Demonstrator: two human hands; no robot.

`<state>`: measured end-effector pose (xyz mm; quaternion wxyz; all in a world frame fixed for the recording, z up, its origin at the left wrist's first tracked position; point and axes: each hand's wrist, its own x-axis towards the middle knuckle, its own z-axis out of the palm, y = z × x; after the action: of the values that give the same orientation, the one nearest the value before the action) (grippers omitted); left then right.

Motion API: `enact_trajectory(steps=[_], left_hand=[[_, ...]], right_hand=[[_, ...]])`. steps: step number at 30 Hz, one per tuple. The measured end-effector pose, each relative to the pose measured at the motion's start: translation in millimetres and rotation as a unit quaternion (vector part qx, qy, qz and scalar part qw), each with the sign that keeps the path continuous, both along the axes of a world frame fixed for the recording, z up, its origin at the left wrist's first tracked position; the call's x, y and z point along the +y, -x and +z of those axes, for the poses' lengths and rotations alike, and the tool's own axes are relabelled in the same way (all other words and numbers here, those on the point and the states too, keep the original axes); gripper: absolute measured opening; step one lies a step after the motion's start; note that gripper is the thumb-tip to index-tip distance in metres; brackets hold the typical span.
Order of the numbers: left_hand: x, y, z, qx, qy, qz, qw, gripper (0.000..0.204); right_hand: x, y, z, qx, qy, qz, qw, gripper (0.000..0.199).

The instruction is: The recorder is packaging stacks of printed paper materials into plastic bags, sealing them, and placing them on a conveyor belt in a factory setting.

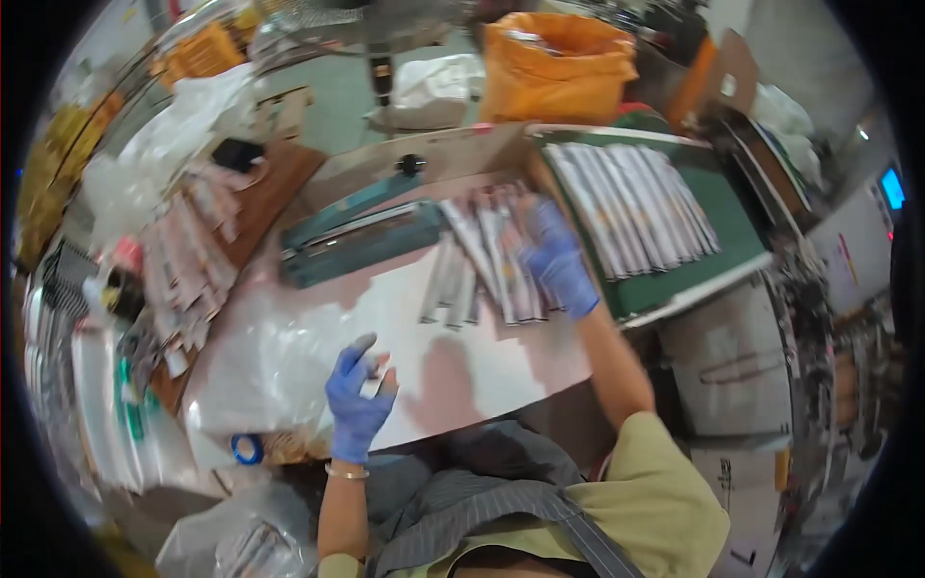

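My left hand (361, 397), in a blue glove that leaves some fingertips bare, hovers over the near edge of the pale worktable (385, 328). Its fingers are apart and hold nothing. My right hand (561, 255), gloved too, reaches to the right side of a loose pile of long, narrow printed packets (496, 260). Motion blurs its fingers, so whether a packet is between them cannot be told. Just right of that hand, a row of similar packets (631, 207) lies side by side on a green surface (718, 183) with a pale rim.
A grey-green bar-shaped device, seemingly a heat sealer (361, 246), stands at the table's back left. More packets (188, 260) lie on a brown board at left. Clear plastic (270, 366) and a blue tape roll (248, 449) lie near left. Behind stands an orange sack (554, 77).
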<state>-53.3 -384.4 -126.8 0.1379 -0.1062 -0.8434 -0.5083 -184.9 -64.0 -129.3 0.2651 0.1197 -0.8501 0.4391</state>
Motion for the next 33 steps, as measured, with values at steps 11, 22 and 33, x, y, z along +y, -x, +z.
enact_trajectory(steps=[11,22,33], left_hand=[[197.6,126.3,-106.1,-0.198,0.143,-0.115,0.963,0.098],[214.3,187.1,-92.8,-0.304,-0.078,0.075,0.947,0.116],[152.3,146.5,-77.0,-0.334,-0.36,-0.205,0.847,0.038]], right_hand=[[301.0,15.3,13.0,-0.205,-0.323,-0.389,0.838,0.036],[74.5,74.1,-72.0,-0.422,-0.008,-0.262,0.868,0.075],[-14.3,-16.4,-92.2,-0.369,0.526,0.179,0.745,0.043]])
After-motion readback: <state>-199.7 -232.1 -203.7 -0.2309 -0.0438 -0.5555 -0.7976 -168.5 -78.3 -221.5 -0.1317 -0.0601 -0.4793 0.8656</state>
